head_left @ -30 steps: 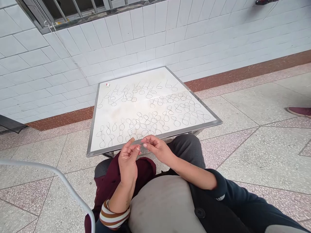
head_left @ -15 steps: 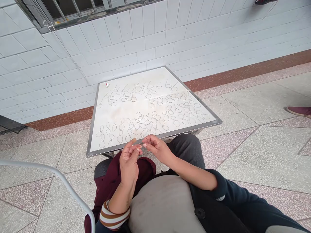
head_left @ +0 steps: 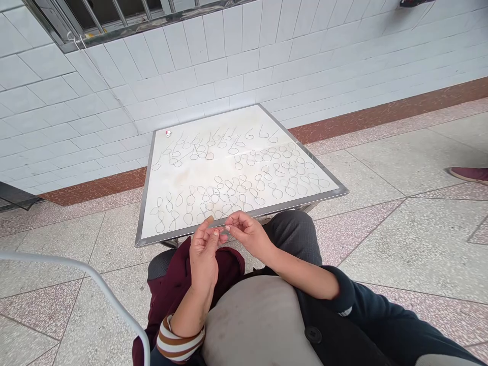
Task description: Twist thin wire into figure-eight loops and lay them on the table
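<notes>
Close together above my lap, just off the table's near edge, my left hand [head_left: 204, 249] and my right hand [head_left: 247, 235] both pinch with thumb and fingers. Whatever lies between the fingertips is too thin and small to make out. Beyond them, thin dark wire loops [head_left: 277, 193] are laid over the white table [head_left: 171, 175], many bent into figure-eight shapes. Farther back lie single loops with a straight tail [head_left: 249, 136].
A small red-and-white object [head_left: 168, 133] sits at the table's far left corner. The table has a grey metal rim and stands against a white tiled wall [head_left: 244, 61]. A grey curved tube [head_left: 95, 279] crosses at lower left. A person's maroon shoe [head_left: 468, 174] shows at right.
My hands stay almost in place. The right fingertips have drawn slightly away to the right from the left ones. The loops on the table look unchanged.
</notes>
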The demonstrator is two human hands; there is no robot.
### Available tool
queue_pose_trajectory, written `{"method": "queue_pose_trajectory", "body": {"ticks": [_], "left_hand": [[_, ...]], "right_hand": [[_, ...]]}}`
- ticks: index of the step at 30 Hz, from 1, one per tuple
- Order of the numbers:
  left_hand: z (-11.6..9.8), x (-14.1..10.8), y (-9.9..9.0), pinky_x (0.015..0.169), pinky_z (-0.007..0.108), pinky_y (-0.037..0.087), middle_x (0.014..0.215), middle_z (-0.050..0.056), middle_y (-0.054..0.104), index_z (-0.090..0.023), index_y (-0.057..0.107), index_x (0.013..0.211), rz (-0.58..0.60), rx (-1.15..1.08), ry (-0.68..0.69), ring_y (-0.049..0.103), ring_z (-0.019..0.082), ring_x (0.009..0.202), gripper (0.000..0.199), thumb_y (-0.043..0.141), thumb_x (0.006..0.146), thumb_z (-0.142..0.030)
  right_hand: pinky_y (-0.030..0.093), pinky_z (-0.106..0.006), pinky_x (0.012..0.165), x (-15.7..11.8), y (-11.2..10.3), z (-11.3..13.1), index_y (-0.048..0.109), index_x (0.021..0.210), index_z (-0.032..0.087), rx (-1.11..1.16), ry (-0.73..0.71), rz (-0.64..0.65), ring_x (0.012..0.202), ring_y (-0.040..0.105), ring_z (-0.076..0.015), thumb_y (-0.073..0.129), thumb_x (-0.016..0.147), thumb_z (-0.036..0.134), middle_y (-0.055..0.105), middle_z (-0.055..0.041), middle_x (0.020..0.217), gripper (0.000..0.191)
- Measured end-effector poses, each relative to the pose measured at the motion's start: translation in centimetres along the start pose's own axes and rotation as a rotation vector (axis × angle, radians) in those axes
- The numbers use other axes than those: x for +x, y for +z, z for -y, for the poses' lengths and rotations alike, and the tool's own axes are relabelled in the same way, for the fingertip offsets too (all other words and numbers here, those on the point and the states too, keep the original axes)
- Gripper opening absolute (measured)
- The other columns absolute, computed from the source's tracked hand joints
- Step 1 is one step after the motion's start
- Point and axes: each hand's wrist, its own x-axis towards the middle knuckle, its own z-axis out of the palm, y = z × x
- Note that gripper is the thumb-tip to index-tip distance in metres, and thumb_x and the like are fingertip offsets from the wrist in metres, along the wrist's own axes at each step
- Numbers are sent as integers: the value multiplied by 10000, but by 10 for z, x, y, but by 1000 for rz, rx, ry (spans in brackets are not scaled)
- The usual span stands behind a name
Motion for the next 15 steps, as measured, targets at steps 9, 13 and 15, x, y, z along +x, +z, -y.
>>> {"method": "queue_pose_trajectory", "body": {"ticks": [9,13,15], "left_hand": [[0,-4,2,791,344,537,844,4,666,-223,557,1283,42,62,-38,682,164,776,491,697,819,-299],[1,-5,3,789,331,533,842,5,662,-223,542,1314,68,117,-13,673,159,767,523,698,823,-313],[2,-5,2,794,320,525,835,1,660,-230,545,1319,84,124,-12,663,147,744,538,709,814,-315]], "right_hand": [[424,-278,629,1,2,-3,580,840,221,-60,-15,-132,654,487,-134,642,799,315,557,8,762,120],[413,-275,611,1,1,-4,583,844,222,-76,-20,-131,642,476,-131,633,808,301,550,8,763,100],[414,-276,611,0,0,-3,586,851,224,-89,-19,-121,644,479,-133,630,811,307,548,9,760,102]]}}
